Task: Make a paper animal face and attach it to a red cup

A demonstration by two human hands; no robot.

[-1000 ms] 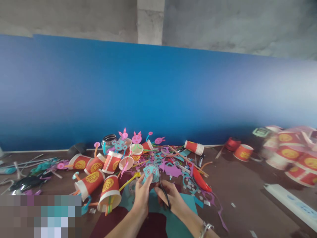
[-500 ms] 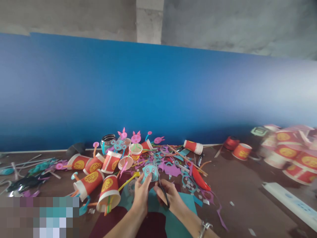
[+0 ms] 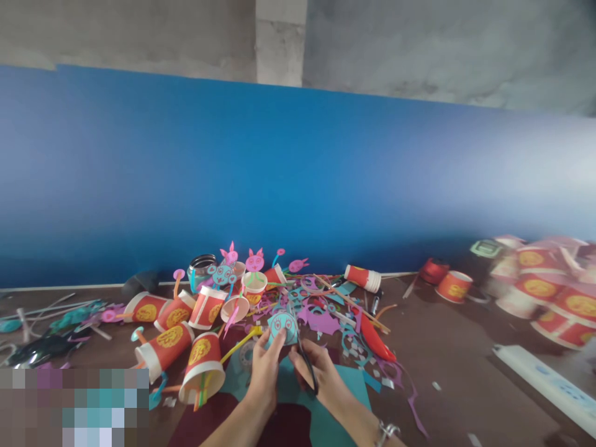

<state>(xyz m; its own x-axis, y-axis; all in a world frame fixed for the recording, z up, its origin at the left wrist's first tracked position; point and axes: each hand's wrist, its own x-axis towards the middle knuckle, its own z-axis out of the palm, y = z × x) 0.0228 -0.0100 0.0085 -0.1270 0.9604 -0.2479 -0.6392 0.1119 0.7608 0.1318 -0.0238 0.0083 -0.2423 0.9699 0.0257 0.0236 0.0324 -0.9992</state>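
Between the thumb and fingers of my left hand (image 3: 266, 369) is a light-blue paper face (image 3: 282, 327) with drawn eyes. My right hand (image 3: 318, 367) grips black-handled scissors (image 3: 307, 361), and their blades point away from me along the right edge of the face. Under both hands lies a sheet of teal paper (image 3: 342, 397) beside dark maroon paper (image 3: 279, 425). Just beyond the face is a heap of purple and blue paper scraps (image 3: 321, 318).
Red paper cups (image 3: 201, 366) with straw limbs and pink or blue paper heads crowd the left. A red tool (image 3: 376, 338) and stacked cups (image 3: 362, 277) lie to the right. Further right are a white power strip (image 3: 544, 385) and more cups (image 3: 540, 285). A blue partition (image 3: 279, 180) stands behind.
The face has turned slightly in my left hand, and the scissor blades stay at its right edge. Both hands keep almost the same place.
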